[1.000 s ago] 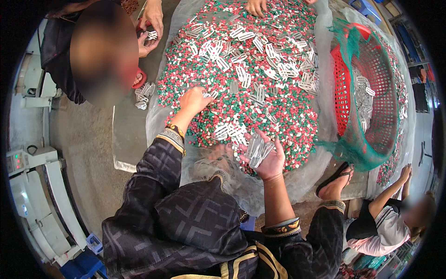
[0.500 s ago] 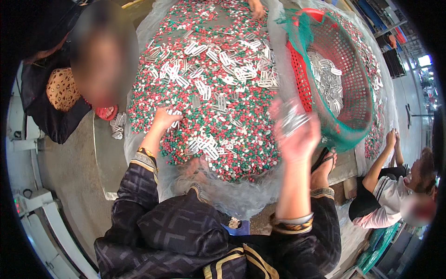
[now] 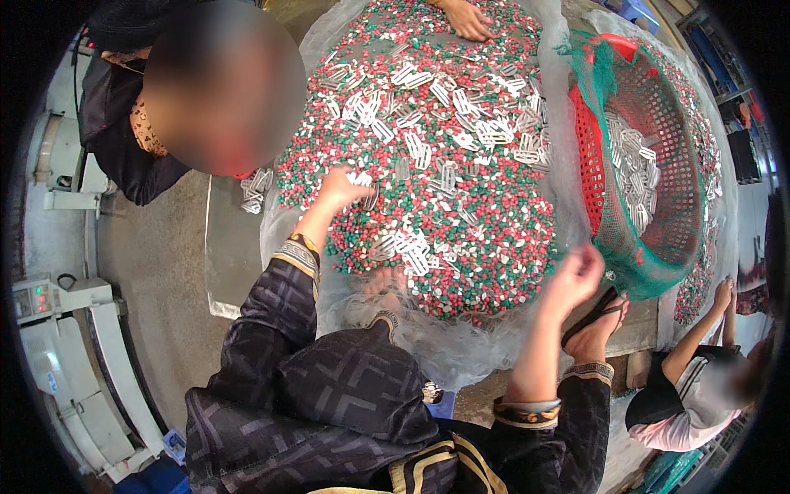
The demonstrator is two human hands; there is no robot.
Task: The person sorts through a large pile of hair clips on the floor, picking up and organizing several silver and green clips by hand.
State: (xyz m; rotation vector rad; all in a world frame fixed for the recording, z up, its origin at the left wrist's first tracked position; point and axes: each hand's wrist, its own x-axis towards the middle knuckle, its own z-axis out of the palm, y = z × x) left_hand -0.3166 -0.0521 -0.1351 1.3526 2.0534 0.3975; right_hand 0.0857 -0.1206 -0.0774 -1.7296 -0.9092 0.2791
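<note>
Pellets: red, green and white pellets (image 3: 461, 206) lie in a wide heap on a clear plastic sheet (image 3: 444, 346); the heap fills the middle of the view
Clips: pale metal clips (image 3: 448, 107) are scattered over the heap, thickest toward its far side; a smaller cluster (image 3: 407, 247) lies near the person's edge
Left hand: the left hand (image 3: 341, 188) rests on the heap's near-left part, fingers curled down around a few clips; whether they are pinched tight I cannot tell
Right hand: the right hand (image 3: 576, 276) is raised at the heap's right edge, just beside the basket's near rim; fingers loosely bent, nothing seen in them; the two hands are well apart
Basket: a red plastic basket (image 3: 658, 165) lined with green net stands tilted at the right of the heap; more pale clips (image 3: 629, 165) lie inside it
Sleeves: dark patterned sleeves (image 3: 271, 329) with striped cuffs and bangles at both wrists
Others: another person's hand (image 3: 469, 18) lies on the far edge of the heap; one person sits at the upper left, another (image 3: 699, 387) at the lower right
Machine: a pale grey machine (image 3: 58, 329) stands on the floor at the left
</note>
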